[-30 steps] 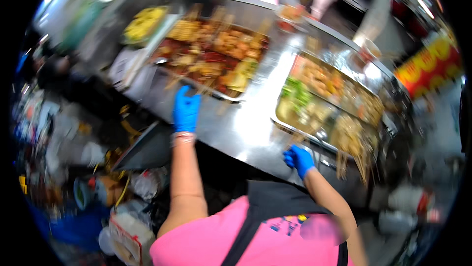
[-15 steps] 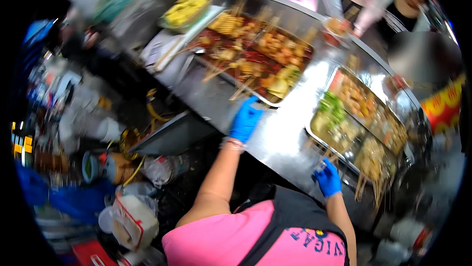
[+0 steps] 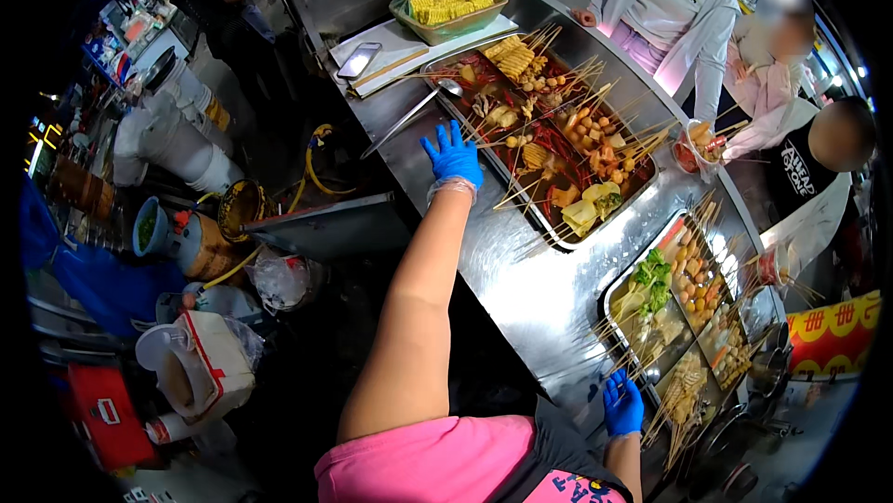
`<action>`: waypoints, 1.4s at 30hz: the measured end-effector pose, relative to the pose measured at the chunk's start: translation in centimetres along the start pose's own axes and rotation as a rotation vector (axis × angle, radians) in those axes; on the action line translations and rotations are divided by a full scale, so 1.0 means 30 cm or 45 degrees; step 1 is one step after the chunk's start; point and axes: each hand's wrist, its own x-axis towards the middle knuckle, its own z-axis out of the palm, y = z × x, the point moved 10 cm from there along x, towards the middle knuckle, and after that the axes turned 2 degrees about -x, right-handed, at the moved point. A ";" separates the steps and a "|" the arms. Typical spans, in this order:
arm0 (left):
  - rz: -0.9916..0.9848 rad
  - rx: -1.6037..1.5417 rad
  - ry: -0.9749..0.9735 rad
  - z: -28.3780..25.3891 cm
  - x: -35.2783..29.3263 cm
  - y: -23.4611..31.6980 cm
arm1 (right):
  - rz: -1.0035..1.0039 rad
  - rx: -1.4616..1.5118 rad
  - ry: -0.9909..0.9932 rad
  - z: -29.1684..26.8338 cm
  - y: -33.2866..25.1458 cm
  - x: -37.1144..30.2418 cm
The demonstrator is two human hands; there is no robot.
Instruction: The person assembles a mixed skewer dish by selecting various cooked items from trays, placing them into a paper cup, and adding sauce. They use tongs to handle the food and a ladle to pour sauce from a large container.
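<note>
My left hand (image 3: 454, 159), in a blue glove, reaches over the steel counter (image 3: 502, 266) with its fingers spread and holding nothing. It is beside the near edge of a sectioned tray of red broth (image 3: 567, 246) filled with skewered food. Just left of it, a metal ladle (image 3: 402, 122) lies with its bowl by the tray's corner. Lower right, my right hand (image 3: 623, 404), also blue-gloved, has its fingers apart near the stick ends of a second tray (image 3: 611, 310). That tray holds skewers in pale broth, with green leaves (image 3: 654, 272) on top.
A basket of yellow corn-like pieces (image 3: 452, 8) stands on a white board (image 3: 372, 85) with a phone (image 3: 359, 60). Across the counter, people stand with cups of skewers (image 3: 698, 146). To my left are a metal panel (image 3: 326, 229), a yellow hose (image 3: 307, 173) and several buckets.
The view has swung, and the trays appear farther right. My left hand has shifted along the counter toward the ladle, fingers now spread. My right hand stays by the second tray's skewers.
</note>
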 end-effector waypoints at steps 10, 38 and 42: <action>-0.208 0.010 0.165 -0.100 0.108 -0.077 | -0.021 -0.071 0.056 0.028 -0.019 0.072; 0.795 -0.840 0.107 -0.232 -0.840 0.536 | -0.981 -0.361 0.325 -0.229 -0.302 -0.465; 0.915 -0.755 0.057 -0.263 -0.899 0.602 | -0.963 -0.480 0.267 -0.174 -0.327 -0.490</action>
